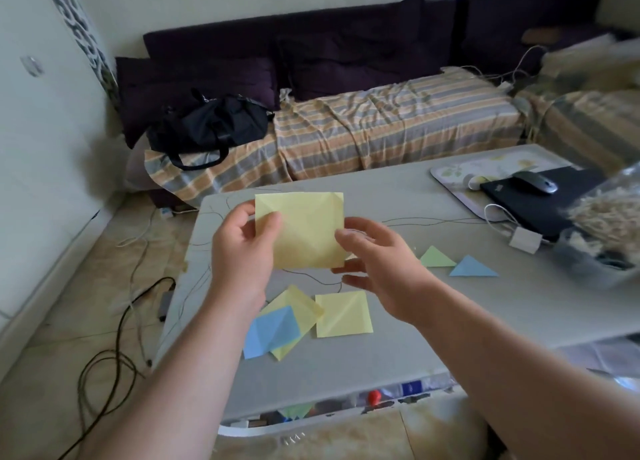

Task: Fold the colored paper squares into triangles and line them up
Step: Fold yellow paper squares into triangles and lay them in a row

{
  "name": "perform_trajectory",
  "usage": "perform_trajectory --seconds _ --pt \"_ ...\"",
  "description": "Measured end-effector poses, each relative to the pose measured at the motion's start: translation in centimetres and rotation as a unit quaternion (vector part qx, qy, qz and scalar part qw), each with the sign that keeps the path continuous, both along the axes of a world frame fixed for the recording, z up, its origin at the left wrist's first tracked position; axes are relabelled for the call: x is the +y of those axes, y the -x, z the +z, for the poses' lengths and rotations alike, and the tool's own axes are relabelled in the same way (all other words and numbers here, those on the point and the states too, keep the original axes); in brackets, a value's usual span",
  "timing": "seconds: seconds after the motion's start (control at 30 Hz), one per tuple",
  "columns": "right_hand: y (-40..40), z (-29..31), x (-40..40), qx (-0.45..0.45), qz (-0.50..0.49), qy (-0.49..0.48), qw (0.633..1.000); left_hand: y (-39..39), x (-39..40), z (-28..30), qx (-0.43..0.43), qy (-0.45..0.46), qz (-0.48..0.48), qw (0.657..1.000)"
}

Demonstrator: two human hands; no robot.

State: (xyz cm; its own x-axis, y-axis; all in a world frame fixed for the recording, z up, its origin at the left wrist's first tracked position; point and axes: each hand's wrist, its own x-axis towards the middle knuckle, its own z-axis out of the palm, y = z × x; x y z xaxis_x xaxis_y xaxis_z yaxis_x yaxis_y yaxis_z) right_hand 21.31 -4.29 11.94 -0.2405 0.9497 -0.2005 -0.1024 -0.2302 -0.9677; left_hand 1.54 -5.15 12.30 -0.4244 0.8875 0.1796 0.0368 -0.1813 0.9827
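While lifted above the grey table (pixel 398 196), held up between both hands: a creased yellow paper square (pixel 304 231), unfolded and facing the camera. Left hand (pixel 239 251) gripping its left edge, thumb curled over the front, fingers hidden behind the sheet. Right hand (pixel 372 265) at the lower right corner, thumb tip pressed on the front face and fingers loosely spread behind and below; full grip there hard to tell.

Flat on the table beneath the hands: a second yellow square (pixel 343 314), creased along a diagonal, and just left of it a blue square (pixel 270 331) lying on top of another yellow sheet (pixel 298 307), the two overlapping at an angle. Further right, side by side and close together: a folded green triangle (pixel 437 257) and a folded blue triangle (pixel 472 267).

At the table's far right corner: a patterned tray (pixel 453 168), a dark laptop (pixel 540 203) with a computer mouse (pixel 535 181) resting on it, and a white charger (pixel 524 239) with its cable. Beyond the table: a sofa with a striped cover (pixel 381 127) and a black bag (pixel 207 127) on it.
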Motion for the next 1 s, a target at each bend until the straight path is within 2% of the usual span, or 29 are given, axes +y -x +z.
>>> perform_trajectory --seconds 0.13,0.3,0.4,0.53,0.7,0.83,1.0 --pt "-1.5 -0.7 -1.6 0.046 -0.021 0.009 0.999 -2.2 -1.0 -1.0 0.012 0.005 -0.039 0.999" --pt "-2.3 -1.6 -1.1 0.069 -0.076 0.038 0.994 -3.4 -0.9 -2.8 -0.099 0.085 -0.123 0.984" --pt "-2.6 -2.0 -0.4 0.066 -0.075 0.046 0.994 -4.0 -1.2 -3.6 -0.085 0.118 -0.169 0.975" --pt "-2.8 -2.2 0.2 0.032 -0.074 0.048 0.996 -3.9 -1.0 -4.0 -0.043 0.096 -0.143 0.984" --pt "-4.1 -2.3 1.4 -0.047 -0.157 0.006 0.987 -3.0 -0.7 -3.8 0.029 0.081 -0.079 0.993" --pt "-4.1 -2.5 1.2 -0.070 -0.160 -0.027 0.984 -2.6 -0.5 -3.5 0.011 0.079 -0.050 0.996" --pt "-3.3 -2.0 0.0 -0.100 -0.112 -0.093 0.984 -2.5 -0.5 -3.3 -0.003 0.091 -0.046 0.995"
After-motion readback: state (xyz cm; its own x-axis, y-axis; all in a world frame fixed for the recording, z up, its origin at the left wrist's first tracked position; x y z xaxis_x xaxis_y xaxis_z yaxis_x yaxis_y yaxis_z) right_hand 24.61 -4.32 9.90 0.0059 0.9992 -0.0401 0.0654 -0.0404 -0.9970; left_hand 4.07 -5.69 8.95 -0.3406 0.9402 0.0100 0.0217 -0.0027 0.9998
